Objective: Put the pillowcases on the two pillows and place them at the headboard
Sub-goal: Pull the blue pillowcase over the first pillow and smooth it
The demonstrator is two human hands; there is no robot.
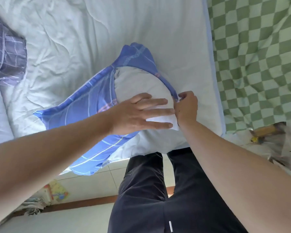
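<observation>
The soft white pillow (139, 84) lies near the front edge of the bed, and one corner of the blue checked cloth pillowcase (91, 105) hangs over that edge above the pale tiled floor (94, 179). Behind the pillow there is a wide stretch of white quilted bed cover (107, 31) with nothing on it. The bed's right edge is close to the pillow, and a green and white checked blanket (259, 56) lies just past it.

The pillow is partly inside the pillowcase. Its right end sticks out of the open mouth. The left hand (138, 113) lies flat on that bare end, fingers straight and spread, pressing down. The right hand (186, 106) is just beside the left fingertips, with its fingers curled round the blue rim of the pillowcase at the pillow's right end, pinching it.

A crumpled grey checked cloth (7, 54) lies at the far left of the bed, well apart from the pillow. The person stands against the bed in dark trousers (149, 190). A wooden strip runs along the floor by the wall below.
</observation>
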